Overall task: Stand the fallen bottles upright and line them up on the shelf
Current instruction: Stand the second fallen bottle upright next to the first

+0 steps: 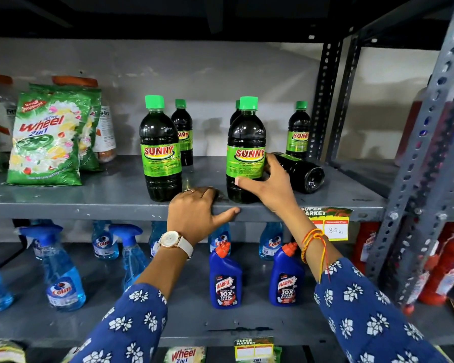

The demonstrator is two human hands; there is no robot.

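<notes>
1. Right hand [266, 184]: thumb and fingers wrapped around the front upright bottle [245, 150].
2. Left hand [194, 213]: closed on nothing, resting on the shelf edge [89, 209].
3. Just behind the right fingers lies the fallen bottle [299, 171]; best release gently, then grip its body to stand it.

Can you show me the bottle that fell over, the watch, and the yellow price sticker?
Fallen bottle [300, 172], head view, on its dark side.
Watch [170, 239], head view, on its round face.
Price sticker [336, 230], head view, on the white handwritten part.
</notes>
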